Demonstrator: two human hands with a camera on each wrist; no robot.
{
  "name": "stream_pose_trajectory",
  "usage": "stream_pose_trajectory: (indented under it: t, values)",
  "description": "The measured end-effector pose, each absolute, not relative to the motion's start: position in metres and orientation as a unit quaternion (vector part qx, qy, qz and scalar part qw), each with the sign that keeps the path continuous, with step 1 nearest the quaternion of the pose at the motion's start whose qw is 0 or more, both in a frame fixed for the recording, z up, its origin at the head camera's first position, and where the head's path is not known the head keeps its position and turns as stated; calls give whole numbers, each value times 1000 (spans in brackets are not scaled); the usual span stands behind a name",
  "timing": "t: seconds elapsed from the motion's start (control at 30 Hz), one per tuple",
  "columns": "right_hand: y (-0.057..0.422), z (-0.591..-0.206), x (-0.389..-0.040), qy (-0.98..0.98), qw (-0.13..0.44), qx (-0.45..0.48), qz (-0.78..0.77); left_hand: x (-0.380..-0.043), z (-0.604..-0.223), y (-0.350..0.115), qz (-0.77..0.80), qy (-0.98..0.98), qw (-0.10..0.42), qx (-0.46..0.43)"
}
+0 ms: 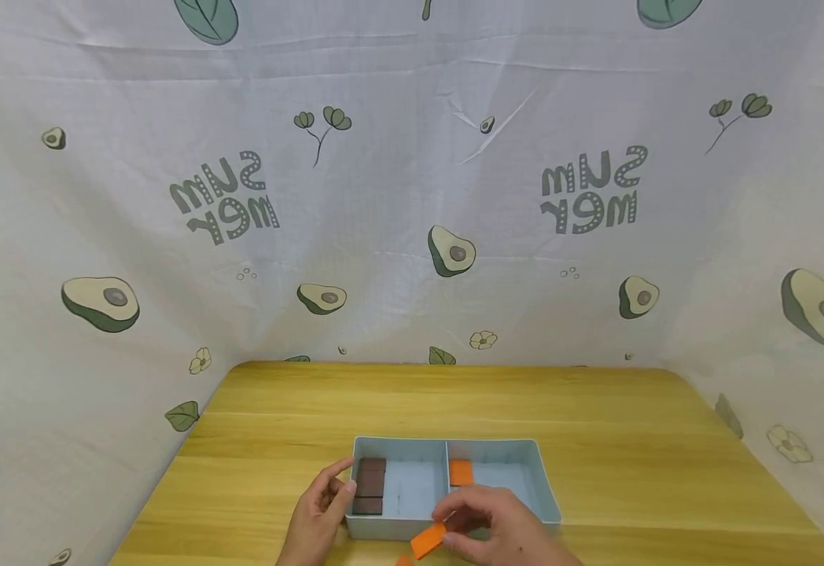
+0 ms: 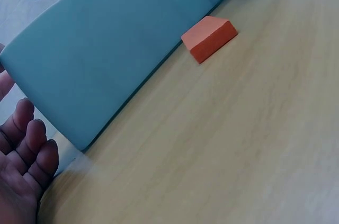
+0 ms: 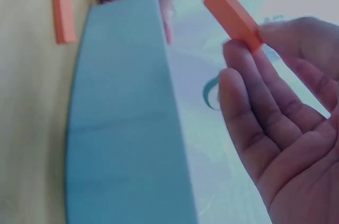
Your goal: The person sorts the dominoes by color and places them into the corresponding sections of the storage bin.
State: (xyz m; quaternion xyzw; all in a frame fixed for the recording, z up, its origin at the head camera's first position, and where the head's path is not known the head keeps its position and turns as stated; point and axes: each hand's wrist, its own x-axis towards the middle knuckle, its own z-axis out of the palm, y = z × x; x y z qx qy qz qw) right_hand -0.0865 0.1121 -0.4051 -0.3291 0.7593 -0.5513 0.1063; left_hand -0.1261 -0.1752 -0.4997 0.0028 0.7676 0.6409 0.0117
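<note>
My right hand pinches a small orange block between thumb and fingertips, over the near wall of a light blue two-compartment box. In the right wrist view the block sticks up from the fingertips, above the box's rim. My left hand is at the box's left end, index finger and thumb at the rim, the other fingers loosely bent beside the end wall. Another orange block lies on the table close to the box's near wall.
Dark brown blocks line the left side of the left compartment. An orange block sits at the left of the right compartment. The box stands on a wood-grain table, with a printed white cloth hanging behind and at both sides.
</note>
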Motion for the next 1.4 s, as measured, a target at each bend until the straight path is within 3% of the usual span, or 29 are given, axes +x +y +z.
stream_pose_trajectory:
  t: [0.6,1.03,1.4]
  values:
    - [132,-384,-116,833,-31,-10,-553,-125,-497,-174,645,764,12,4]
    - [131,-421,-135,850,-19,69,-522,-124,-497,-175,651,759,9,4]
    - [129,-428,-134,872,10,75,-484,-124,-498,-177,655,755,3,16]
